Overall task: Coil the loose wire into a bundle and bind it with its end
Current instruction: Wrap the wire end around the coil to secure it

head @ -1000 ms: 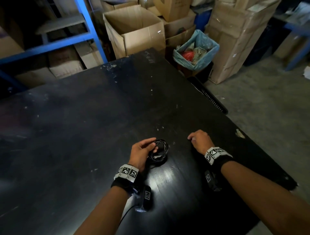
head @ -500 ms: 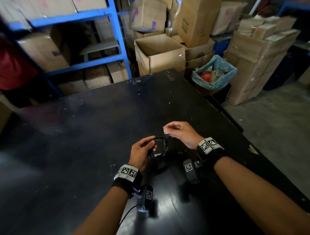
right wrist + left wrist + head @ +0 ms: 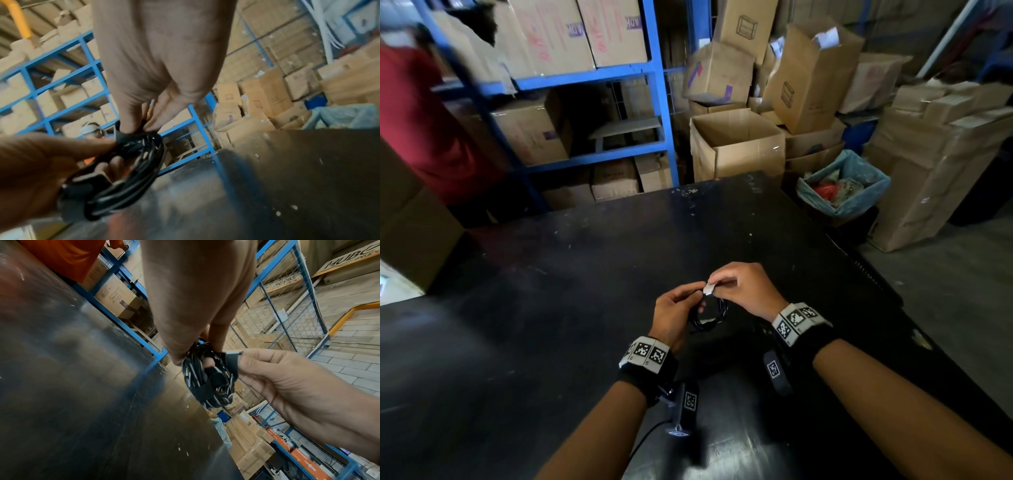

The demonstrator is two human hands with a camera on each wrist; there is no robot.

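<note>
Above the near middle of the black table, both hands meet over a small coil of black wire, which is lifted clear of the tabletop. The left hand curls round the coil's 9 o'clock side, thumb and fingers closed on the bundled loops. The right hand, at 1 o'clock from the coil, pinches a flat grey strap between thumb and forefinger; in the left wrist view the strap runs from that pinch down into the loops, and a second dark band already crosses the coil lower down. The right wrist view is blurred, yet it shows the pinching fingertips pressed right against the top of the coil. Beyond the far edge of the table, at 12 o'clock, stands an open cardboard box; at 11 o'clock a blue metal rack holds more cartons; at 2 o'clock a bin lined with a blue bag sits beside a stack of boxes. At 10 o'clock a person in a red top stands by the rack, partly blurred.
</note>
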